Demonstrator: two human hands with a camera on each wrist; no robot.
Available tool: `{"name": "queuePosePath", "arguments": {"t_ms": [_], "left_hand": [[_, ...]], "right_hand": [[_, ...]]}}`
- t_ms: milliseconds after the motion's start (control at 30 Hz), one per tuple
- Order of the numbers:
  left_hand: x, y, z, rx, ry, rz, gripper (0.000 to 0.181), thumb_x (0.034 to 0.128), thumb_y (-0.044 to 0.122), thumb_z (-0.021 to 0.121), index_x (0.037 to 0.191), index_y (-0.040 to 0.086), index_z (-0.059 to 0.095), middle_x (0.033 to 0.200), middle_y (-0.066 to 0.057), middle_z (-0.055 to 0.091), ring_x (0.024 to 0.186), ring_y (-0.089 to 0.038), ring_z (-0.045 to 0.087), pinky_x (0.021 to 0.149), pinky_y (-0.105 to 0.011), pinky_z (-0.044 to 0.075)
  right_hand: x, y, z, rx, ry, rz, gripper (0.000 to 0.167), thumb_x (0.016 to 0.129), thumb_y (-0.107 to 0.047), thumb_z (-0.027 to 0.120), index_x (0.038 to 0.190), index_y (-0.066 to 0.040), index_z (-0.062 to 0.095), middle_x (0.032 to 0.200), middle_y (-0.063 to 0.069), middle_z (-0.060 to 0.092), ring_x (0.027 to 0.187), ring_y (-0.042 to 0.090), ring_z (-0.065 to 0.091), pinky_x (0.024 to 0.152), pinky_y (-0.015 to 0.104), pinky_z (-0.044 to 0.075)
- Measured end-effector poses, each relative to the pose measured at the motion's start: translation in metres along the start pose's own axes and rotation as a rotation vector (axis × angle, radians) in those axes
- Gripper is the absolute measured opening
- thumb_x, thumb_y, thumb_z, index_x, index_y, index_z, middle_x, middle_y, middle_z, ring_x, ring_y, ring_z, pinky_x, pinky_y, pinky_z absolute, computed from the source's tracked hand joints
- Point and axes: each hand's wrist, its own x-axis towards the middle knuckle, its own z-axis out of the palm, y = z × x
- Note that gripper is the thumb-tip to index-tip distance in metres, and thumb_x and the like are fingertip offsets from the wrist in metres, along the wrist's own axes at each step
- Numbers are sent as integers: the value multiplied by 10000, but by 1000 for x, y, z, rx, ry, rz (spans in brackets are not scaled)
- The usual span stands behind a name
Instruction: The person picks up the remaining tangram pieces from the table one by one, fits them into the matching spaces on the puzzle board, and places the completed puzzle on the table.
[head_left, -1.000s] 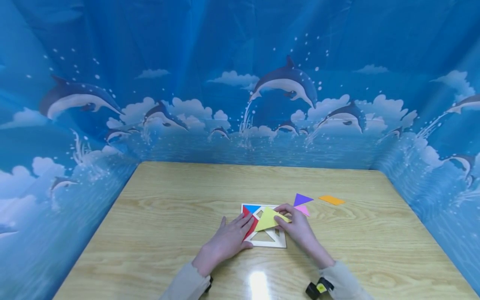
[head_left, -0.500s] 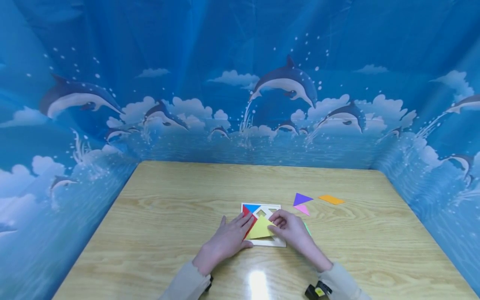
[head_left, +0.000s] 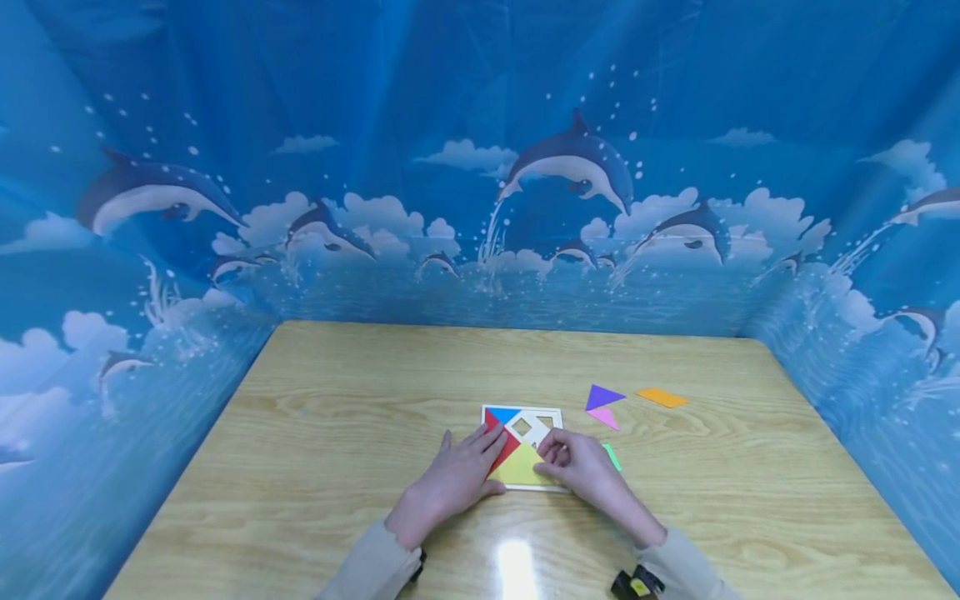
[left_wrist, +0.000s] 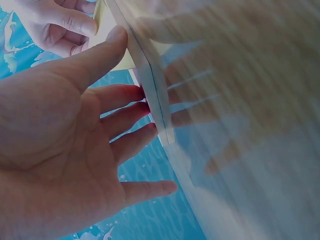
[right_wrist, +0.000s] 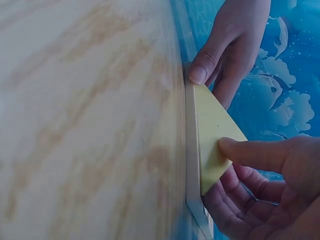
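My left hand (head_left: 459,477) lies with its fingers straight on the red triangle (head_left: 511,446) in the white tangram tray (head_left: 536,430). In the left wrist view, that thumb (left_wrist: 107,52) rests at the tray's near edge. My right hand (head_left: 591,471) pinches the yellow triangle (head_left: 522,467) at its right corner, thumb on top and fingers beyond the edge. The piece lies over the near part of the tray; in the right wrist view, the yellow triangle (right_wrist: 212,125) is tilted slightly off it. A blue triangle (head_left: 502,416) sits in the far left corner.
Beyond my right hand lie a purple triangle (head_left: 602,397), a pink piece (head_left: 604,417) and an orange parallelogram (head_left: 663,397). A green piece (head_left: 612,457) is partly hidden by that hand. A dolphin-print curtain (head_left: 480,167) surrounds the wooden table (head_left: 360,400).
My right hand has brought the yellow triangle nearer and lower, from above the middle of the tray to its near part. The green piece has come into sight. My left hand stays in place.
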Motion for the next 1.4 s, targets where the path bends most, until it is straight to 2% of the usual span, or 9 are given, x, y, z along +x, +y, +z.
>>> {"name": "queuePosePath", "arguments": {"t_ms": [233, 467, 700, 1133, 1400], "left_hand": [[-1, 0, -1, 4, -7, 10, 714, 966, 451, 643, 1546, 97, 423, 1634, -46, 345, 1508, -259, 314, 1146, -680, 284], [-1, -1, 1, 11, 14, 24, 711, 961, 443, 652, 1535, 81, 439, 1626, -56, 361, 1499, -261, 333, 1134, -685, 301], [-2, -1, 1, 9, 24, 31, 710, 960, 442, 653, 1530, 72, 445, 1624, -61, 365, 1498, -265, 335, 1131, -687, 304], [-1, 0, 0, -7, 16, 22, 712, 956, 435, 664, 1532, 78, 444, 1627, -60, 361, 1502, -266, 328, 1133, -688, 300], [0, -1, 1, -11, 2, 10, 722, 963, 454, 648, 1544, 87, 424, 1635, -53, 343, 1510, -262, 310, 1141, -687, 286]], "right_hand": [[-1, -1, 1, -64, 18, -7, 190, 793, -95, 843, 850, -152, 671, 727, -106, 628, 639, 33, 569, 603, 198, 480], [-2, -4, 3, -146, 35, -67, 228, 776, -64, 848, 963, -116, 729, 762, -99, 626, 646, -4, 522, 602, 188, 475], [-4, -6, 7, -243, 62, -108, 277, 751, -45, 863, 997, -89, 743, 779, -73, 635, 650, 16, 521, 591, 199, 446], [-5, -9, 9, -273, 34, -89, 276, 740, -29, 860, 983, -78, 739, 830, -35, 643, 748, 112, 611, 649, 221, 491], [-5, -9, 6, -277, 16, -117, 273, 759, -56, 852, 1007, -84, 741, 856, -27, 648, 731, 95, 592, 638, 212, 483]]}}
